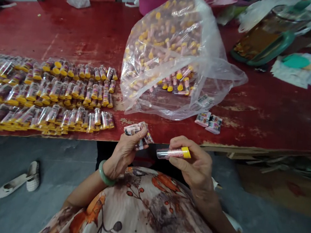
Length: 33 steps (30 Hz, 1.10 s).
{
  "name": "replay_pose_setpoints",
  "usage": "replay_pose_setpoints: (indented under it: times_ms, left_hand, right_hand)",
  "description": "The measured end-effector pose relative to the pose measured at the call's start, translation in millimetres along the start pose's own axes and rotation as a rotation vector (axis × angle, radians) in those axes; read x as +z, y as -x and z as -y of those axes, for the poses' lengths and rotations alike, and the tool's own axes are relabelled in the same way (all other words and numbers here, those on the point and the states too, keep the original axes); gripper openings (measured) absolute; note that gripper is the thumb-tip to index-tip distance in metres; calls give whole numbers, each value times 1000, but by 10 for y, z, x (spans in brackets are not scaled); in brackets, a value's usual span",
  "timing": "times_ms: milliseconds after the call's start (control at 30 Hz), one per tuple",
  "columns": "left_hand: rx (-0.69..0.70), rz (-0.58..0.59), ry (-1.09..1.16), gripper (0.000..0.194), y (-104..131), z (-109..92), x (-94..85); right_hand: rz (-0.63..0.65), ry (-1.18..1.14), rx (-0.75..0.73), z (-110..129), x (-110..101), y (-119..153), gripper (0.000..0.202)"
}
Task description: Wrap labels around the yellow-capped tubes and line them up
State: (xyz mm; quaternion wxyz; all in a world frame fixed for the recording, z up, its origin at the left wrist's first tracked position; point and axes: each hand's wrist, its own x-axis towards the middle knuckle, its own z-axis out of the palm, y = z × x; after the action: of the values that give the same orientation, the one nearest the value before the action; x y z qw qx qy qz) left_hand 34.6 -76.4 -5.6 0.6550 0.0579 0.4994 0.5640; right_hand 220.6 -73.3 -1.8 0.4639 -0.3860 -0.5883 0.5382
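Observation:
My left hand [125, 148], with a green bangle at the wrist, is closed on a small stack of printed labels [134, 128] near the table's front edge. Between the thumb and fingers of my right hand [195, 164] is a clear plastic tube [171, 153] with a yellow cap, lying level with its clear end toward my left hand. Beyond both hands, a large clear plastic bag [210, 63] lies on its side, full of similar yellow-capped tubes [179, 78]. Two more stacks of labels [209, 122] lie in front of the bag's right side.
Long rows of stacked yellow-ended tubes [50, 91] cover the left of the red table [83, 32]. At the back stand a pink basin [150, 0] and, to the right, a pitcher [262, 35] of brown liquid. Papers [308, 70] lie beside it. White shoes [18, 182] are on the floor.

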Motion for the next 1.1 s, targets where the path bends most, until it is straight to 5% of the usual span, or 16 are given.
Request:
replay_pose_setpoints:
  times_ms: [433,833,1000,1100]
  left_hand:
    - [-137,66,78,35,91,42,40]
    - [70,43,104,37,30,119,25]
    - [56,60,98,37,47,169,30]
    - [56,50,107,35,26,143,20]
  right_hand:
    - [-322,543,-565,-102,285,32,40]
    - [-430,652,-612,-500,417,46,45]
    - [-346,716,-528,-530,431,55,38]
    - [-94,615,-508,-404,393,-22,48]
